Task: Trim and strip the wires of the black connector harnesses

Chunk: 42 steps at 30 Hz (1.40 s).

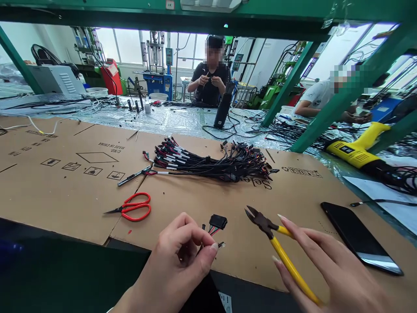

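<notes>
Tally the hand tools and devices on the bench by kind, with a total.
Yellow-handled cutters, held in the right hand: 1
Red-handled scissors: 1
Yellow power tool: 1
Black phone: 1
Total: 4

My left hand (180,256) hides most of wire piece (216,226); can't see its far end. Right hand (329,269) cut off by bottom edge, cutter (280,248) handles partly covered. Cardboard print too small to read.
</notes>
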Available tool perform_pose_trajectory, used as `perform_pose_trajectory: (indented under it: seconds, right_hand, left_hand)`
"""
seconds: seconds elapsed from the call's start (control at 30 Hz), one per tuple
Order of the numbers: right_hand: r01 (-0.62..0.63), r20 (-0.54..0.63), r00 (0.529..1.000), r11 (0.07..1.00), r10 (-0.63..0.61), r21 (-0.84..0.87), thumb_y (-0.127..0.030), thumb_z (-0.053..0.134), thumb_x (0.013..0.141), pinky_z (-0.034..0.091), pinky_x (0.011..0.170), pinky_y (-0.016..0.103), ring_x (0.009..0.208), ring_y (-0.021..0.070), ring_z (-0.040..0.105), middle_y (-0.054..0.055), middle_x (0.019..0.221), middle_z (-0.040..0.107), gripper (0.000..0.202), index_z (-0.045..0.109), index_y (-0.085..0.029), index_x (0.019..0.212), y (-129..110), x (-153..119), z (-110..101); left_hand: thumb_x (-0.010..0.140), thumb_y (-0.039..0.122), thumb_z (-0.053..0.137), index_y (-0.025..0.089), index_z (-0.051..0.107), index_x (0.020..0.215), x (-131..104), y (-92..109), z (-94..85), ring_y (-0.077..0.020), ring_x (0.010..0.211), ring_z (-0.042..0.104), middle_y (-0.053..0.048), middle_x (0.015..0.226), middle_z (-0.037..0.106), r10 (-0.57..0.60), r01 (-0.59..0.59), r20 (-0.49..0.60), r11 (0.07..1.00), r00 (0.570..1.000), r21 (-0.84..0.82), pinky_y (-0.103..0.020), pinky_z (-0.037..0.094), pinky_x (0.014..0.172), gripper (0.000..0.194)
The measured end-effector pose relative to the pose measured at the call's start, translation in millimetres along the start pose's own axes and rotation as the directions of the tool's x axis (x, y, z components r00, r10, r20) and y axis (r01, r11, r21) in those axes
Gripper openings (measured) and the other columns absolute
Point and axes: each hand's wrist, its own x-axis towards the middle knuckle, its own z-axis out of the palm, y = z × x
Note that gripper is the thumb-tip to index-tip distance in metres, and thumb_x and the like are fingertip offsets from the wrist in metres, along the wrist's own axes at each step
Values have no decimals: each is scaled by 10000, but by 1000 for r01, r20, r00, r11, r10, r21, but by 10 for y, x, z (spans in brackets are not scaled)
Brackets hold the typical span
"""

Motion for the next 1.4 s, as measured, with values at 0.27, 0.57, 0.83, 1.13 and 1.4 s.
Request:
perform_pose_trajectory:
  seconds: [0.27,0.57,0.83,1.13,1.4]
  right_hand:
    - [-136,138,980,989,143,-61,-431,619,768,495,645,422,842,288,599,119,956,648,424,657,-167,1097,418,-164,680]
    - [-122,-30,983,764,182,634,-198,503,899,503,676,164,808,75,588,-8,862,575,253,544,-288,1132,-494,246,218]
    - [-161,-5,957,549,289,820,-164,598,809,465,544,175,662,94,539,8,744,494,120,668,-260,826,-615,325,154]
    - [-377,300,921,380,246,845,-455,592,824,458,608,173,667,98,534,14,707,519,304,635,-200,663,-492,439,110]
    - [-127,-68,956,615,284,778,-199,611,830,451,607,220,693,107,525,1,737,530,40,609,-222,798,-549,424,235]
  left_hand:
    - [882,284,502,148,474,736,-9,-29,44,-66,551,312,25,675,366,-242,292,189,904,952,-311,-182,276,495,201]
    - [848,513,545,165,437,760,-29,-51,218,-55,473,257,65,559,333,-312,411,284,804,907,-429,-188,226,450,375]
    - [813,526,582,158,450,774,-38,-52,242,-41,450,265,64,546,346,-335,477,366,767,868,-429,-174,215,437,392]
    - [869,182,514,144,638,843,-118,-223,272,-30,479,433,-19,783,462,60,-62,44,997,997,41,-153,325,424,132]
    - [867,257,526,117,680,836,-72,-204,268,-71,521,442,-37,697,525,-109,113,55,989,993,-90,-175,364,477,210]
